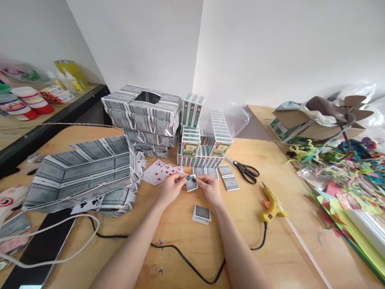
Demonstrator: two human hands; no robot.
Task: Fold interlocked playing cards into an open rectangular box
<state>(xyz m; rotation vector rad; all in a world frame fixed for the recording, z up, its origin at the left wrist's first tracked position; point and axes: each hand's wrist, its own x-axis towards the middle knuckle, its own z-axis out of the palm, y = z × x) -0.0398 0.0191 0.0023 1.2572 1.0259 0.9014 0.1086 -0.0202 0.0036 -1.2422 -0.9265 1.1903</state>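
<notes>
Between the fingertips of both hands is a grey-patterned playing card (191, 185), back side up. My left hand (174, 185) pinches its left top edge, while my right hand (208, 186) pinches the right one. Just below lie two overlapping playing cards (202, 214), the upper one back side up. Fanned face-up cards (158, 172) with red diamonds rest left of my left hand. Beyond my fingers lies a joined panel of cards (205, 172), partly hidden by the hands. A folded-looking card piece (228, 177) sits right of it.
Black-handled scissors (246, 171) and a yellow glue gun (273, 204) with its black cord lie on the right. Boxed card decks (191, 148) stand stacked at the back beside card-built boxes (144, 116). An open card-built tray (84, 172) is at left. Craft scraps (345, 164) cover the far right.
</notes>
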